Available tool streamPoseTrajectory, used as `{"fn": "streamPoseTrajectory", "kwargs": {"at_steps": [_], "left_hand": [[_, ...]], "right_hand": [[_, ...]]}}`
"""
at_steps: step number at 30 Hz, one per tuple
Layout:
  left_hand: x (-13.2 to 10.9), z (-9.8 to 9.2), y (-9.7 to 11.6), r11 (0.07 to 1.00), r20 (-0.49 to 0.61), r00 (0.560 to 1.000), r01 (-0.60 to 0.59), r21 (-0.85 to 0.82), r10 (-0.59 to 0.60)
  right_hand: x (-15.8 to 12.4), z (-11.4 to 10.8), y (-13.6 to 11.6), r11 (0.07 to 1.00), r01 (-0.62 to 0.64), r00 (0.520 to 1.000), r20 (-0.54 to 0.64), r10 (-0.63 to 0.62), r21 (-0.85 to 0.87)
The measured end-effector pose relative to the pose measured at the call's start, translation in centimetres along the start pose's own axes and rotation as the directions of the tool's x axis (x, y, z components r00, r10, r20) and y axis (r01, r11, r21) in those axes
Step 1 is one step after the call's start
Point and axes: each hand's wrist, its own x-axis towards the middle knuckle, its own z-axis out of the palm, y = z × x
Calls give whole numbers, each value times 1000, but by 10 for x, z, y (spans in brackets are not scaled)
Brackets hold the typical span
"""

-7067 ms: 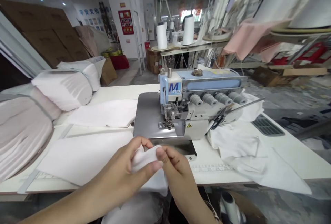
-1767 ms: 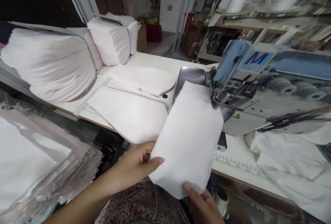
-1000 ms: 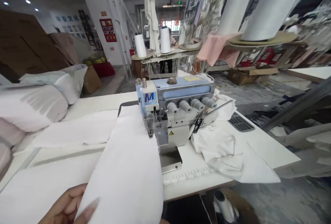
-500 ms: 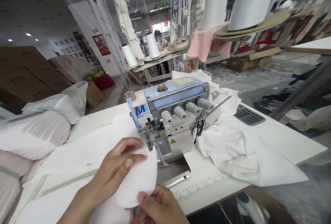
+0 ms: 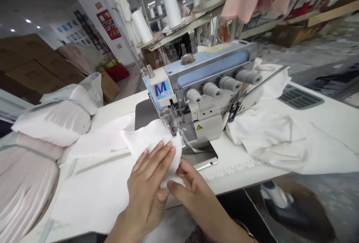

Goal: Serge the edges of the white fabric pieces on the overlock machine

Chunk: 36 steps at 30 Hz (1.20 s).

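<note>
White fabric piece (image 5: 151, 140) is held on the table (image 5: 325, 130) in the head view, bunched slightly, with its far edge fed under the presser foot (image 5: 169, 120) of the overlock machine (image 5: 202, 89). The left hand (image 5: 147, 190) is laid open on the fabric, fingers extended and slightly spread, pressing on it from the near side; no pinch is seen. The right hand (image 5: 193, 198) is placed at the fabric's near right edge, fingers partly curved and touching the cloth; whether it is pinched there cannot be told. Beneath the fabric, a larger flat white piece (image 5: 92, 194) lies on the table, and another (image 5: 103, 136) lies beyond it, left of the machine. A ruler strip (image 5: 232, 172) is marked along the table's near edge. A white cloth heap (image 5: 266, 138) is placed right of the machine, and strapped fabric bundles (image 5: 30, 183) are stacked at left. Thread cones (image 5: 171, 5) stand on a shelf behind.
</note>
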Motion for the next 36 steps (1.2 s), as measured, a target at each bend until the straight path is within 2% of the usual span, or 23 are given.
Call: {"fn": "streamPoseTrajectory", "kwargs": {"at_steps": [5, 8, 11, 15, 18, 26, 31, 36], "left_hand": [[3, -5, 7, 1000, 17, 1000, -8, -15, 8], [5, -8, 6, 1000, 34, 999, 4, -22, -3], [6, -10, 4, 1000, 42, 999, 9, -22, -8], [7, -10, 2, 999, 38, 999, 11, -46, -9], [7, -10, 1, 999, 36, 999, 3, -39, -2], [8, -8, -4, 995, 14, 999, -49, -84, 50], [16, -11, -18, 981, 23, 998, 57, -184, -54], [44, -17, -37, 941, 22, 980, 197, -275, -199]], "right_hand": [[2, 7, 10, 996, 65, 998, -23, -64, 54], [8, 9, 20, 983, 170, 976, -126, -177, -63], [11, 6, 29, 968, 189, 958, -184, -218, -165], [4, 1, 31, 962, 169, 957, -197, -212, -214], [1, -3, 25, 962, 147, 968, -165, -187, -230], [14, -17, 1, 973, 103, 977, -162, -138, -208], [9, -23, 1, 983, 21, 976, -210, -60, -183], [2, -31, 7, 967, -27, 979, -204, -27, -253]]}}
